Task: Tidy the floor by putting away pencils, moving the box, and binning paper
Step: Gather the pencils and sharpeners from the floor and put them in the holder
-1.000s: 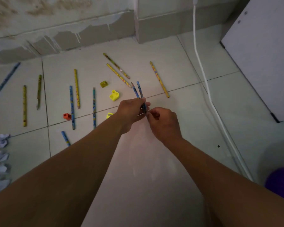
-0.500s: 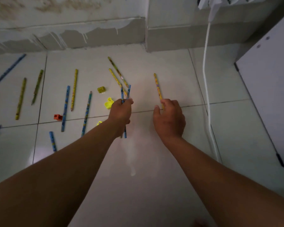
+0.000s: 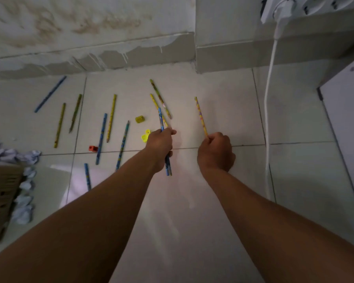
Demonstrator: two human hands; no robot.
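In the head view the left hand is clenched round two blue pencils, gripped near mid-length so their tips stick out above the fist and their ends below it. The right hand is closed on the near end of a yellow pencil that runs away toward the wall; whether that pencil has left the floor cannot be told. More pencils lie loose on the tiles: two yellow-green ones crossing just beyond the left hand, a blue-green one, a long blue one, a short blue stub, several more farther left. Among them sit a yellow sharpener, an orange sharpener and a yellow eraser-like piece, partly hidden by the left hand. Crumpled paper is heaped at the left edge, touching a cardboard box. A white cable drops from a wall socket on the right. The pencils look light, stiff and thin; lying flat on smooth tile they probably roll or skid under a fingertip, so pinching one end and tipping it up seems the easiest hold, then bundling them mid-shaft. The paper should be soft and weightless, best scooped in handfuls.
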